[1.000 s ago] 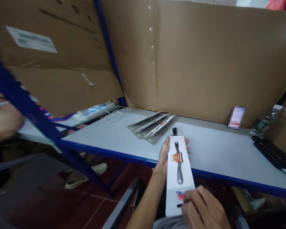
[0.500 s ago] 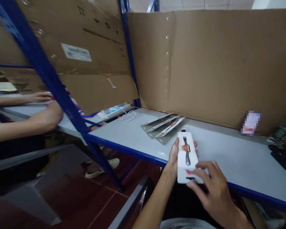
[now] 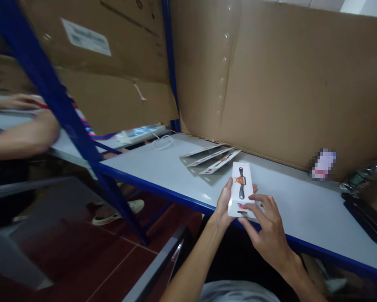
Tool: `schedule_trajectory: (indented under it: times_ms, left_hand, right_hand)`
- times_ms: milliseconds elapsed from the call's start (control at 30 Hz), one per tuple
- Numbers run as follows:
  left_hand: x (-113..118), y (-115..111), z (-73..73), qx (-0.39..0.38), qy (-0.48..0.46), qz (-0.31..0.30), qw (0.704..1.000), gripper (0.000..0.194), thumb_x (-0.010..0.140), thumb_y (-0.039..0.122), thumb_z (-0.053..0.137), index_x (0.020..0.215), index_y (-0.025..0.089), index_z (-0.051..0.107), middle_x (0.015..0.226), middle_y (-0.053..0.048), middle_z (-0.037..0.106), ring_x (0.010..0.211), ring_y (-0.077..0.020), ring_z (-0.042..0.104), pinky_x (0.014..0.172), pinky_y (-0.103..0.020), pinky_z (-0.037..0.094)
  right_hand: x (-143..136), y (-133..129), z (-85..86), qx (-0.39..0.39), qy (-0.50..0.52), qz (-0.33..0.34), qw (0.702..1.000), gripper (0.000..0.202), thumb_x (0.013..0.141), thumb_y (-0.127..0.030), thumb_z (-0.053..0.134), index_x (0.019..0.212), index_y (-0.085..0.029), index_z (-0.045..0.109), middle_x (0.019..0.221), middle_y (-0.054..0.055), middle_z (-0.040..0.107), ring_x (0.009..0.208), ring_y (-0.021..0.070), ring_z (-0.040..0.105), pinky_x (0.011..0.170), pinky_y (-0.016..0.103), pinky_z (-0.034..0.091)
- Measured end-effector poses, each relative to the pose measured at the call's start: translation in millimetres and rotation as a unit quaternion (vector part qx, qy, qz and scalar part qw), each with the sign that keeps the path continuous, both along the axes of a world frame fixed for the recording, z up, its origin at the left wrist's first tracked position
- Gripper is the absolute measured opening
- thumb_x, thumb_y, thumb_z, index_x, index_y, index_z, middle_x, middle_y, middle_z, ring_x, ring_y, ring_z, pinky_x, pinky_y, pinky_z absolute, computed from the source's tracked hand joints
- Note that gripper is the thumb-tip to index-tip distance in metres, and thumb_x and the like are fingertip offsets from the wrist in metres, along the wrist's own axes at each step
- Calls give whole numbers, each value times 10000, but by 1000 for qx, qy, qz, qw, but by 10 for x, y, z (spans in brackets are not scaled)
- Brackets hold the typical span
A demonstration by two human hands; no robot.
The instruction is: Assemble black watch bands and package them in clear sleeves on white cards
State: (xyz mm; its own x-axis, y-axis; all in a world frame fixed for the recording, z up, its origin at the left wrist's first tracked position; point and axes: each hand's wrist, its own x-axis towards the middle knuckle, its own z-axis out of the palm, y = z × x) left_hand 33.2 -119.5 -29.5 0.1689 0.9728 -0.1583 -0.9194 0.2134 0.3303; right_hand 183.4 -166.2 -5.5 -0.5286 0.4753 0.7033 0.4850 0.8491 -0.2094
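Observation:
A white packaging card point(image 3: 247, 184) is held over the table's front edge, tilted, its printed side up. It shows a two-handled tool like a spokeshave, with an orange middle and dark handles, and a slot near its lower end. My left hand point(image 3: 223, 201) wraps it from below, thumb along the left edge and fingertips showing at the right. My right hand point(image 3: 267, 222) has its thumb and index finger at the lower end, by the slot and a small red-blue logo. The card's underside is hidden. Beyond it, several similar cards point(image 3: 221, 163) lean in a row on the table.
Tall cardboard point(image 3: 279, 84) walls the back of the white table point(image 3: 305, 205). A power strip point(image 3: 142, 133) with a white cable lies left. A blue post point(image 3: 71, 121) stands before a co-worker's arm point(image 3: 21, 136). At right are a black object point(image 3: 365, 218) and a plastic bottle point(image 3: 366, 172).
The view has shifted, with the scene sliding a little left and up. The card stays in my left hand; the fingers of my right hand have settled at its lower end.

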Motion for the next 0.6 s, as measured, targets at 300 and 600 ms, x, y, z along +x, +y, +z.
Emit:
schedule_trajectory:
  times_ms: [300, 600]
  left_hand:
    - [-10, -135, 188, -59, 14, 19, 998, 594, 1032, 472, 315, 1392, 44, 514, 915, -182, 749, 691, -262, 723, 655, -375, 594]
    - [-102, -50, 39, -46, 17, 4, 999, 574, 1019, 432, 332, 1439, 76, 495, 993, -205, 752, 694, -290, 733, 653, -442, 619]
  right_hand:
    - [-9, -71, 24, -26, -5, 25, 999, 90, 946, -139, 606, 1006, -196, 640, 1031, 87, 644, 968, 231, 554, 837, 388, 488]
    - [-76, 76, -38, 114, -160, -1, 980, 153, 1000, -162, 476, 962, -146, 623, 944, 102, 647, 883, 222, 527, 827, 370, 434]
